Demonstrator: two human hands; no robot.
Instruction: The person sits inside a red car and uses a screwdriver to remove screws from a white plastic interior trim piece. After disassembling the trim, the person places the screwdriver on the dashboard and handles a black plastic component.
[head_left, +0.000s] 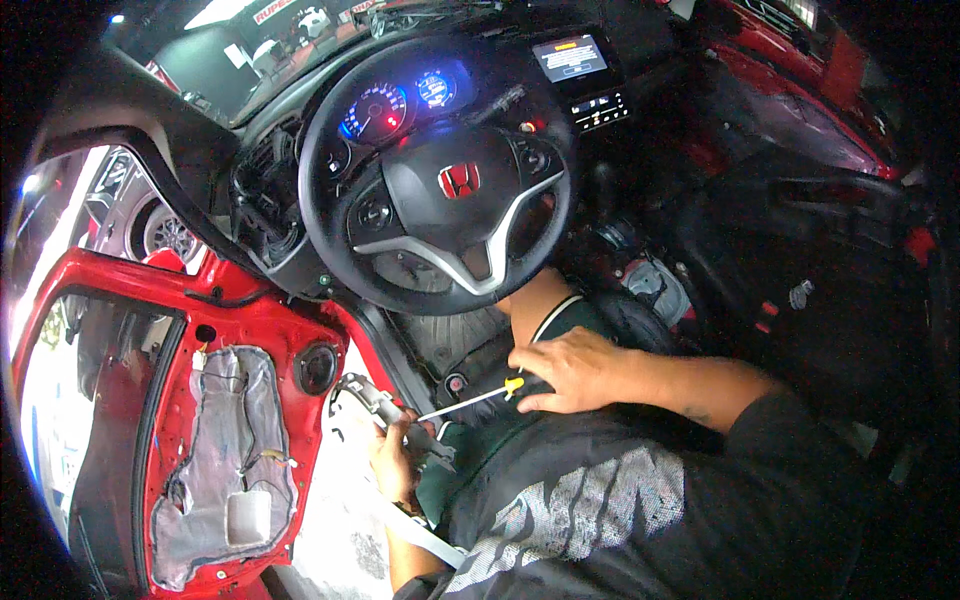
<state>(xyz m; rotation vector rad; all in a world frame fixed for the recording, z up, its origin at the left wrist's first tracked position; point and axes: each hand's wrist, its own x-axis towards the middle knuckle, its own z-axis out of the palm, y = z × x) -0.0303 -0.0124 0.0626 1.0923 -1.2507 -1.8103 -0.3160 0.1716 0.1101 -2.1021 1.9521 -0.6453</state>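
My right hand (572,370) is closed around the handle end of a screwdriver (465,403), which has a yellow collar and a long metal shaft. The shaft slants down to the left, its tip meeting a light grey plastic trim piece (372,398) beside my left fingers. My left hand (393,456) grips that piece low by the open door side, thumb and fingers around its near end. A darker grey part shows just right of those fingers; whether it belongs to the same piece I cannot tell.
The steering wheel (460,290) stands ahead of my hands, close above my right wrist. At left is the open red door (325,440), its inner panel off, with a speaker (316,369) and grey lining (215,420) exposed. A lit screen (570,60) sits at the dashboard's middle.
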